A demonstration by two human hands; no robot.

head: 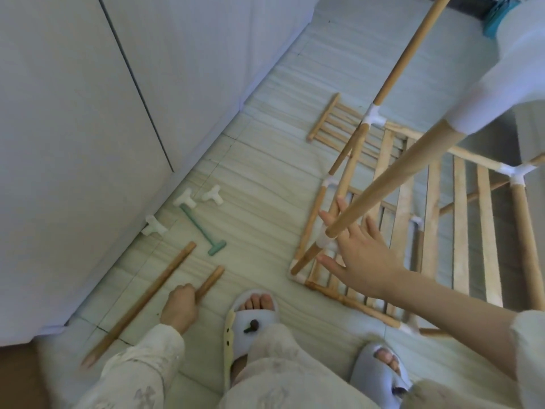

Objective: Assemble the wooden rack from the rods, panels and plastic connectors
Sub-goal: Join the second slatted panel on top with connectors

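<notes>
Crouching over the floor, the person is gripping a short rod [210, 282] in the left hand [180, 305], fingers curled round its near end, while it is lying on the tiles beside a longer rod [141, 302]. The right hand [361, 258] is reaching with fingers spread toward the half-built rack [413, 219], touching an upright by a white connector [327, 242]; it is not clamping anything. Loose connectors [185, 199] and a green mallet [203, 231] are lying near the wall, and a spare panel [333, 125] is resting behind the frame. Fetching the next rod looks like the step in hand; next it is needing lifting and seating into an open socket while the frame is steadied.
</notes>
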